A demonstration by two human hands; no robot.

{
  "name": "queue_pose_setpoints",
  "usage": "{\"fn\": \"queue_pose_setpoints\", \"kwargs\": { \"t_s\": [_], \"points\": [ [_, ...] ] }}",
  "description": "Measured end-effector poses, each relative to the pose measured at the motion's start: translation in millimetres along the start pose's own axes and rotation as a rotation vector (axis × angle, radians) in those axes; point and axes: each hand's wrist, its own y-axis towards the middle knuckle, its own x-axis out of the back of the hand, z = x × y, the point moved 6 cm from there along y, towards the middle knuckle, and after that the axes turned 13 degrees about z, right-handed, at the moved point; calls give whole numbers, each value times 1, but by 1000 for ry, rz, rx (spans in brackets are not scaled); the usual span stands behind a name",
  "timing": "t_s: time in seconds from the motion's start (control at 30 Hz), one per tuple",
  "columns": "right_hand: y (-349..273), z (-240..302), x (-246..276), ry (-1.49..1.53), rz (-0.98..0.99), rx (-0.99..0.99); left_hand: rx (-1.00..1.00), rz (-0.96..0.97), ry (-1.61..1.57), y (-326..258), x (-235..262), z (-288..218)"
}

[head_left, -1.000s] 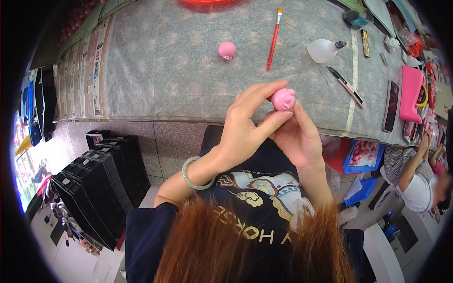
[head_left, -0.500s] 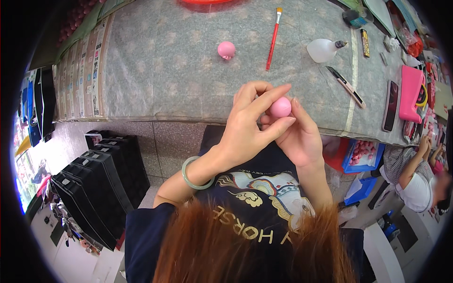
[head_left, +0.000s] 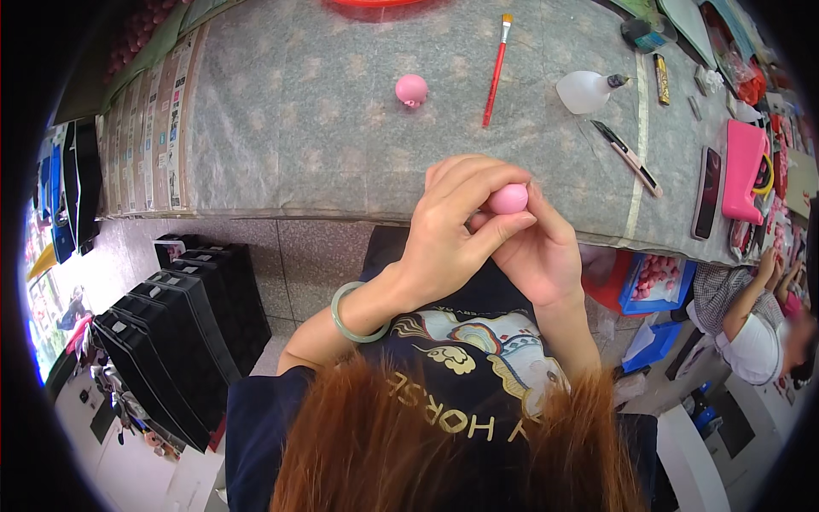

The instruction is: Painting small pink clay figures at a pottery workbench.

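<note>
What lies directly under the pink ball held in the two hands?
Under the pink ball are the fingers of the right hand, cupping it, with the left hand wrapped over. The ball's underside and the table edge behind are covered.

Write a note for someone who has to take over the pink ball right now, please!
Left hand: fingers wrapped over the pink clay ball, thumb pressing it from below.
Right hand: cupped under and behind the ball, holding it too.
The ball is in the air in front of the person's chest, at the near edge of the grey table.
On the table: a second pink clay piece, a red-handled paintbrush, a white squeeze bottle and a craft knife, all untouched.
Done: the held ball looks smooth and round.
Left: I would guess it joins the other piece.
</note>
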Motion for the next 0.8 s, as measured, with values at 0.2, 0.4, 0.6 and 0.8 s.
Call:
{"fn": "queue_pose_setpoints", "kwargs": {
  "t_s": [0.2, 0.4, 0.6, 0.8],
  "points": [
    [1, 6, -3, -51, -4, 70, 28, 35, -185, -1, -5, 6],
    [-1, 15, -7, -246, -36, 166, 331, 129, -907, -6, -22, 21],
    [-13, 37, -27, -1296, -183, 379, 357, 95, -1036, -2, -13, 17],
    [-17, 34, -46, -1924, -145, 618, 386, 178, -1183, -5, -23, 13]
  ]
}}
